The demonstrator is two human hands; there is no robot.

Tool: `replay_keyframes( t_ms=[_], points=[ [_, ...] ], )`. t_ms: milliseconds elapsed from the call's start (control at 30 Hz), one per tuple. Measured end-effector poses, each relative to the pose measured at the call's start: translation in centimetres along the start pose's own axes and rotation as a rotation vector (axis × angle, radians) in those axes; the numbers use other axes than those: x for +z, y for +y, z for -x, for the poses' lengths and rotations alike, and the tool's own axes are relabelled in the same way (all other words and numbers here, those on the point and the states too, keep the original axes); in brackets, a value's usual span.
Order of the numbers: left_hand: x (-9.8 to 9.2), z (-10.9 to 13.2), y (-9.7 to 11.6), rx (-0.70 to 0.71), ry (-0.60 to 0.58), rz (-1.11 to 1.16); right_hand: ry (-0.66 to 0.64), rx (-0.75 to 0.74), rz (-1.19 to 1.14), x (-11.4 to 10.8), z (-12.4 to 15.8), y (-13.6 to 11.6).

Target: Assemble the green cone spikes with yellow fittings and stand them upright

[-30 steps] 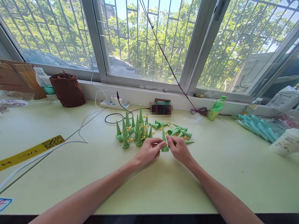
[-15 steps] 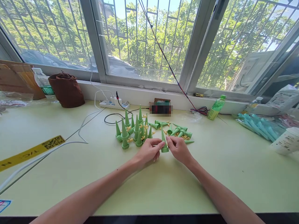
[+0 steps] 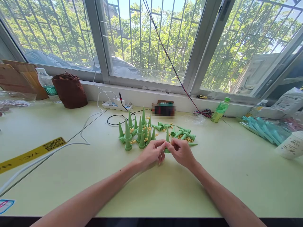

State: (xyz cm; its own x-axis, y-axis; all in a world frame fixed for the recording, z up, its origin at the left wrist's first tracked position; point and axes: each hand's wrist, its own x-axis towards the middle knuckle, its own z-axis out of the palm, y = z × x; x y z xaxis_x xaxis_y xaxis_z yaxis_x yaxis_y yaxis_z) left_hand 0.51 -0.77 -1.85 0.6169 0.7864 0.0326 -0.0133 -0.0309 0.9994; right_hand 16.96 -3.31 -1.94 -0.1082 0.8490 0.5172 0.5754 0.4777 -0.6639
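Note:
Upright on the table in front of me is a green watering spike, its base partly covered by my fingers. My left hand is closed around its left side near the base. From the right, my right hand is closed too, with thumb and fingertips pinched against the front of the same spike. Whether a small yellow valve sits under those fingertips is hidden. To the left stands a cluster of green spikes, several with yellow valves at the side. Loose green spikes and yellow valves lie beyond my right hand.
A power strip, a black cable and a blurred dark device lie along the window wall. A green-labelled bottle, bagged teal items and a white cup are on the right. A brown pouch and white cable are left.
My right thumb and fingers have moved left across the front of the spike, meeting the left fingertips and covering more of its lower part. The view has shifted slightly.

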Motion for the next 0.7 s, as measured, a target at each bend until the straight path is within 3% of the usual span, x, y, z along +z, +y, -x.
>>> replay_keyframes(
  t_ms=[300, 700],
  points=[
    [-0.15, 0.04, 0.27, 0.051, -0.126, 0.037, 0.040, -0.128, 0.106, 0.22, 0.28, -0.05],
    [-0.18, -0.10, -0.24, 0.051, -0.153, 0.076, -0.011, -0.202, 0.216, 0.18, 0.28, -0.12]
  ],
)
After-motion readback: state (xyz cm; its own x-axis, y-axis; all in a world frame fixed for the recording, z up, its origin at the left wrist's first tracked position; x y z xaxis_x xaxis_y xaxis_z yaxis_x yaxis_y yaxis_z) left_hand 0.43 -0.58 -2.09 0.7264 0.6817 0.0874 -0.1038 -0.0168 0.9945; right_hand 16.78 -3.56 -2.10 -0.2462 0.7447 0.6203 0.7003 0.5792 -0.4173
